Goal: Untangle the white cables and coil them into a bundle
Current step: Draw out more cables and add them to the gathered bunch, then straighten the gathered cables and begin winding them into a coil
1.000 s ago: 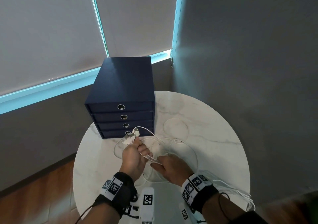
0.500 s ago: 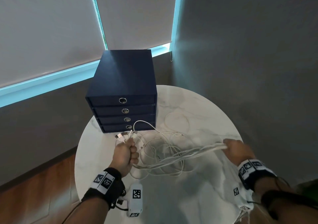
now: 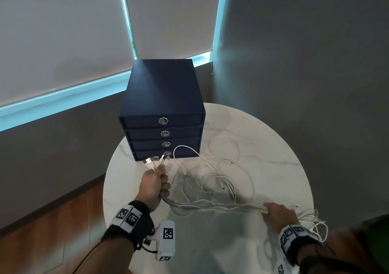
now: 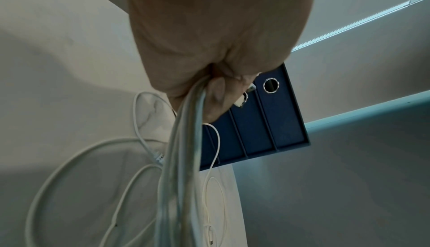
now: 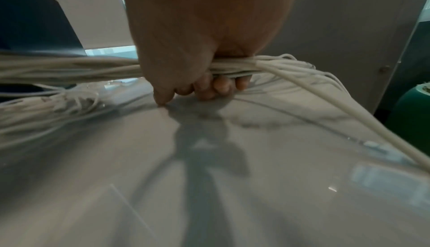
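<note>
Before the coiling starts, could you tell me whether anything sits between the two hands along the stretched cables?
Nothing visible does: the white cables run free from left hand to right hand over bare table.

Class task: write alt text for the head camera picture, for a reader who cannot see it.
Two hands pull a bunch of white cables taut over a round marble table: the left hand grips the plug ends, the right hand the far stretch. Loose loops lie before a dark blue drawer box.
</note>
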